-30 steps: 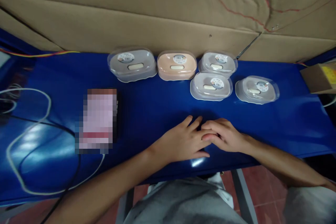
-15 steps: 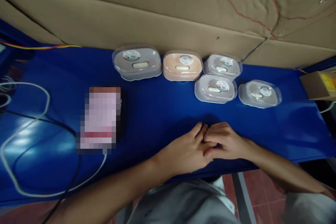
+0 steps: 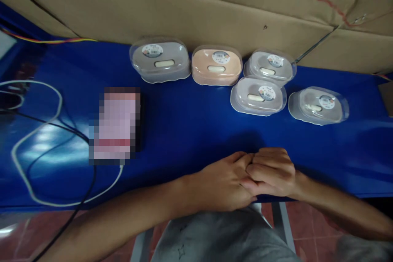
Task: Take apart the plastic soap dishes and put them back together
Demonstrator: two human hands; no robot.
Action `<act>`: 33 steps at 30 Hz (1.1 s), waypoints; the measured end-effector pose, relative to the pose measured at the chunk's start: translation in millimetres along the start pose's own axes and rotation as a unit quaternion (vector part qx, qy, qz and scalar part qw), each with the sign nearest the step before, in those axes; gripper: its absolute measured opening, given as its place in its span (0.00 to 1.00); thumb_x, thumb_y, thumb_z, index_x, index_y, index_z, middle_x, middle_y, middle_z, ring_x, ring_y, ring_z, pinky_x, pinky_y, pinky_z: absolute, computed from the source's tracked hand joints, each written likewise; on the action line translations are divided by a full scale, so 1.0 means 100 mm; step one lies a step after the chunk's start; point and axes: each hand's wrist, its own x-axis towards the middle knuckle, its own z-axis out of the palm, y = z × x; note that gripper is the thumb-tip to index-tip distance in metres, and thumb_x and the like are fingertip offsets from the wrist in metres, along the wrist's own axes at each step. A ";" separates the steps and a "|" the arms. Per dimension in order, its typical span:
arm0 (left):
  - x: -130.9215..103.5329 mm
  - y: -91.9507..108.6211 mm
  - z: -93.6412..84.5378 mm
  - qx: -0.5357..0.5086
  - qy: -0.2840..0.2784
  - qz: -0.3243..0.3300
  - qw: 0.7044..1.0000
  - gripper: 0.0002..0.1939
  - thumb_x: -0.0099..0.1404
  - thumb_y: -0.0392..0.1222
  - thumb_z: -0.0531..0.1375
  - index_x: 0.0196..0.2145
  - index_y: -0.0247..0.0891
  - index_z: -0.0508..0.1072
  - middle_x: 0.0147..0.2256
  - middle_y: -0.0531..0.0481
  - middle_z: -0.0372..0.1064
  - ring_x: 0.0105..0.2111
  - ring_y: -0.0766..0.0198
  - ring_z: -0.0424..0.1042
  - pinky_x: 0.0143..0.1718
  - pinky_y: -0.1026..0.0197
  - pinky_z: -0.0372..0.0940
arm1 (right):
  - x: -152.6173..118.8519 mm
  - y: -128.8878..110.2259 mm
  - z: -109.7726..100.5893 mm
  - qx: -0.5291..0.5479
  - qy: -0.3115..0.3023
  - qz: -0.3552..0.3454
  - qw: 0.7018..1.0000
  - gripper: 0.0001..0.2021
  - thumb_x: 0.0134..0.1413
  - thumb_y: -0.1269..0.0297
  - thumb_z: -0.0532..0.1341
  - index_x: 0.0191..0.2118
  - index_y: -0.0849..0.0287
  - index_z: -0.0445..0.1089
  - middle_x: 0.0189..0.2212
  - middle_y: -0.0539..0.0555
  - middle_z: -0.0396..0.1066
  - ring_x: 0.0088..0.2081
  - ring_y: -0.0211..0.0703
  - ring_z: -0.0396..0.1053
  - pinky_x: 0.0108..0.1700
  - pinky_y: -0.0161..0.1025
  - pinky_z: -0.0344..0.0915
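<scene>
My left hand and my right hand are clasped together over the front edge of the blue table. The right fingers close over the left hand's fingers, which are partly hidden. Both hands are closed, and no object shows between them. Beyond them lies the nearest box, a pale grey oval plastic container with a clear lid, a white handle piece and a round label. Farther right is a similar grey box. Neither box is touched.
Along the cardboard backing stand a larger grey box, a peach box and another grey box. A blurred-out phone-like device lies at left, with a white cable and a black cable beside it.
My hands stay clasped, with the right fingers now folded more closely over the left. The view has shifted slightly, so the boxes and device sit higher in the picture.
</scene>
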 end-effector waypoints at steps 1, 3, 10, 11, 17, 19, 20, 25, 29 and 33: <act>0.01 0.01 -0.02 -0.016 -0.010 -0.004 1.000 0.09 0.74 0.44 0.62 0.40 0.40 0.81 0.40 0.49 0.79 0.50 0.53 0.76 0.57 0.49 0.70 | -0.01 0.01 0.01 0.001 0.000 -0.001 1.000 0.22 0.70 0.58 0.64 0.22 0.54 0.64 0.17 0.45 0.61 0.20 0.36 0.59 0.25 0.41 0.55; 0.00 0.00 -0.07 -0.043 -0.023 -0.018 0.999 0.11 0.73 0.48 0.62 0.43 0.39 0.80 0.40 0.47 0.79 0.50 0.53 0.75 0.57 0.49 0.70 | -0.03 0.03 0.04 0.007 0.000 0.001 1.000 0.23 0.71 0.56 0.62 0.22 0.54 0.65 0.17 0.45 0.61 0.19 0.36 0.59 0.24 0.41 0.56; -0.13 -0.12 -0.17 0.057 0.049 -0.003 0.997 0.07 0.75 0.39 0.61 0.45 0.41 0.80 0.45 0.50 0.80 0.52 0.55 0.76 0.66 0.47 0.64 | -0.02 0.16 0.09 0.113 -0.019 0.028 0.993 0.21 0.77 0.53 0.51 0.36 0.58 0.74 0.21 0.50 0.71 0.22 0.40 0.69 0.27 0.42 0.64; -0.14 -0.13 -0.20 0.061 0.070 -0.009 0.996 0.06 0.75 0.39 0.61 0.44 0.42 0.80 0.46 0.51 0.80 0.51 0.56 0.76 0.65 0.48 0.65 | -0.01 0.17 0.06 0.138 -0.014 0.051 0.989 0.21 0.78 0.53 0.50 0.40 0.58 0.74 0.22 0.51 0.73 0.23 0.41 0.70 0.28 0.41 0.66; -0.10 -0.19 -0.28 0.034 0.136 -0.065 0.988 0.08 0.74 0.39 0.60 0.37 0.38 0.79 0.58 0.46 0.76 0.43 0.64 0.77 0.53 0.58 0.73 | 0.05 0.21 -0.04 0.231 0.060 0.261 0.935 0.15 0.75 0.65 0.54 0.37 0.54 0.75 0.22 0.47 0.73 0.19 0.35 0.69 0.23 0.31 0.65; -0.09 -0.20 -0.26 0.023 0.132 -0.069 0.989 0.08 0.73 0.38 0.60 0.36 0.39 0.78 0.57 0.48 0.77 0.42 0.64 0.77 0.50 0.58 0.73 | 0.07 0.21 -0.02 0.238 0.064 0.274 0.930 0.14 0.73 0.66 0.56 0.34 0.54 0.75 0.21 0.46 0.72 0.19 0.35 0.69 0.24 0.29 0.66; -0.09 -0.21 -0.25 0.019 0.129 -0.073 0.989 0.07 0.72 0.37 0.60 0.35 0.39 0.78 0.56 0.48 0.77 0.42 0.64 0.77 0.50 0.58 0.73 | 0.08 0.21 -0.01 0.239 0.067 0.274 0.929 0.14 0.72 0.67 0.56 0.34 0.55 0.75 0.21 0.46 0.72 0.19 0.34 0.69 0.24 0.29 0.67; -0.12 -0.23 -0.27 0.015 0.146 -0.080 0.986 0.05 0.71 0.36 0.61 0.39 0.38 0.78 0.53 0.48 0.79 0.44 0.63 0.77 0.52 0.56 0.72 | 0.08 0.20 0.02 0.244 0.073 0.277 0.926 0.13 0.71 0.69 0.57 0.37 0.54 0.78 0.24 0.47 0.77 0.22 0.35 0.75 0.28 0.27 0.71; -0.13 -0.25 -0.35 0.009 0.161 -0.090 0.983 0.05 0.70 0.36 0.62 0.41 0.38 0.79 0.53 0.47 0.79 0.45 0.63 0.77 0.53 0.57 0.72 | 0.08 0.20 0.02 0.252 0.075 0.292 0.920 0.12 0.71 0.68 0.58 0.40 0.54 0.80 0.28 0.49 0.81 0.27 0.39 0.80 0.31 0.29 0.74; -0.13 -0.28 -0.37 0.001 0.142 -0.090 0.986 0.06 0.72 0.36 0.60 0.43 0.38 0.78 0.50 0.45 0.80 0.44 0.63 0.77 0.52 0.57 0.73 | 0.09 0.20 0.02 0.241 0.079 0.323 0.912 0.15 0.72 0.63 0.57 0.38 0.55 0.81 0.26 0.51 0.81 0.26 0.42 0.80 0.32 0.32 0.77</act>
